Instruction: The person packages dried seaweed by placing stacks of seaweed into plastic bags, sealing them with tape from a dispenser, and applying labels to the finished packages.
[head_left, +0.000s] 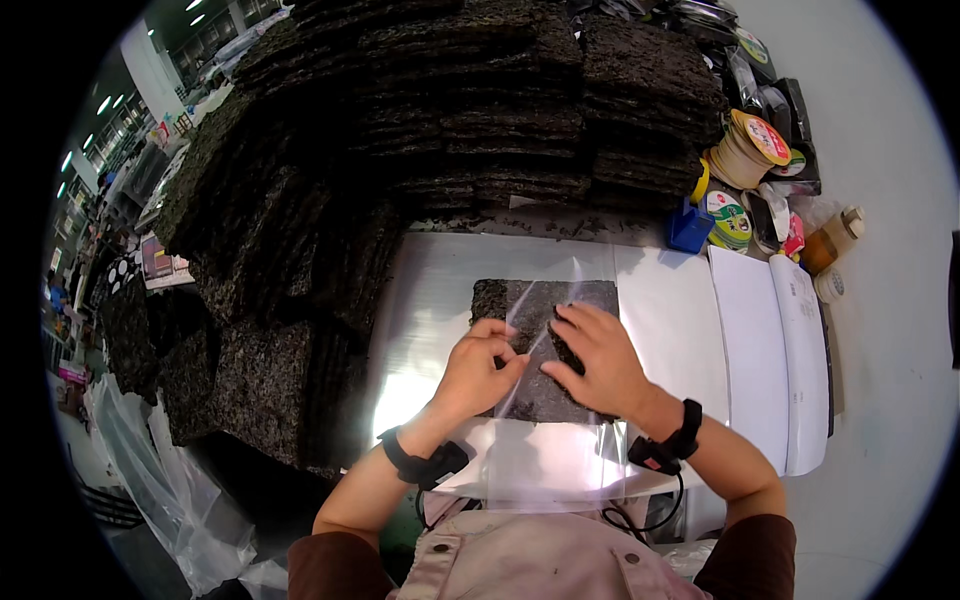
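A square sheet of dried dark seaweed (491, 296) lies flat before me on a shiny pale work surface (675, 322). Clear plastic film (555, 465) covers most of it and runs on toward my apron; the seaweed's left strip is uncovered. My left hand (480, 367) pinches a fold of that film between thumb and index finger, over the middle of the sheet. Beside it, my right hand (600, 356) rests with spread fingers on the film and seaweed, grasping nothing. Whether there is one sheet or a thin stack, I cannot tell.
Tall stacks of dried seaweed (465, 120) wall in the back and left. At the right stand a blue tape dispenser (690, 225), tape rolls (750, 150), a bottle of amber liquid (832, 240) and a curled white paper pad (757, 360). Crumpled plastic (172, 487) hangs at lower left.
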